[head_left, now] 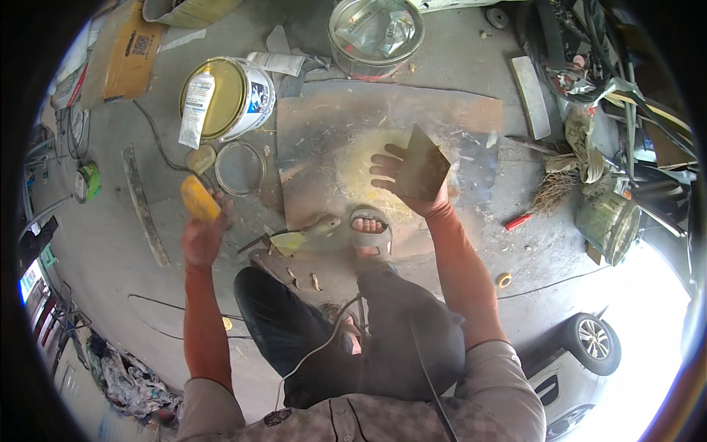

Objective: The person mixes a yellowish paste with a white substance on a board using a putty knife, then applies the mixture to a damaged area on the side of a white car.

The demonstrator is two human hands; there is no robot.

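My left hand (202,241) is raised at the left, closed around the lower end of a yellow-orange block-like piece (199,198) with rounded edges; its exact kind is not clear. Over the cardboard sheet (309,132), my right hand (394,174) carries a thin, four-sided brown plate (425,166). The plate covers most of the palm, and the fingers stretch out past its left edge. Under the right hand, a pale yellow powdery patch (357,158) marks the sheet. A round clear lid (241,168) lies beyond my left hand, near a small tan lump (200,158).
A paint can (254,99) with a white tube (197,103) on top stands far left. Another round tin (376,62) is at the back. A yellowish scraper (288,242) lies near my sandaled foot (370,228). At right are a red-handled tool (518,222), brush (554,193) and bucket (608,222).
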